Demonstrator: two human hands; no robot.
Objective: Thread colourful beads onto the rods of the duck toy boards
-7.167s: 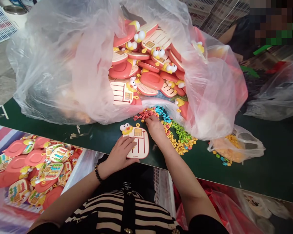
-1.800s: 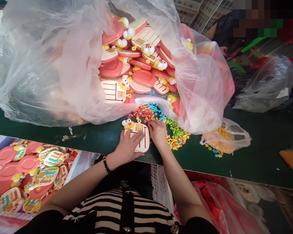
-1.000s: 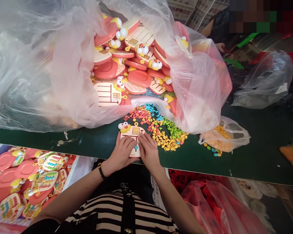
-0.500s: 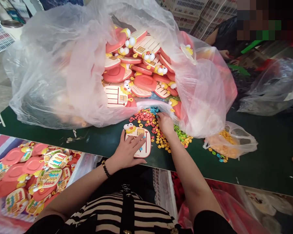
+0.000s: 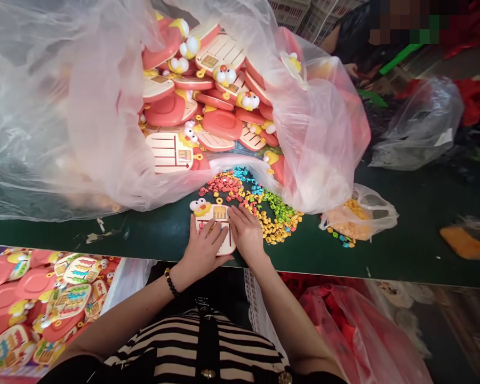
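Observation:
A cream toy board (image 5: 228, 246) with a duck head, bulging white eyes and a small yellow ring lies on the green table. My left hand (image 5: 206, 242) rests over its left and lower part, gripping it, thumb by the lower edge. Fingers bent and close together, my right hand (image 5: 247, 232) touches the board's right side; anything under its fingertips is hidden. Just beyond are loose small plastic pieces: red ones (image 5: 226, 184), blue ones (image 5: 242, 173), green ones (image 5: 282, 207) and yellow ones (image 5: 278, 230).
A big clear plastic bag (image 5: 100, 122) stands open behind, full of pink-backed duck boards (image 5: 223, 124). Boards with coloured pieces fill a bin (image 5: 116, 282) at lower left. A small bag (image 5: 364, 221) of yellow pieces sits at right. Another person's hand (image 5: 352, 70) shows at upper right.
My right hand has moved from the pile of small pieces to the board's right side. My left hand stays on the board. The view has shifted slightly.

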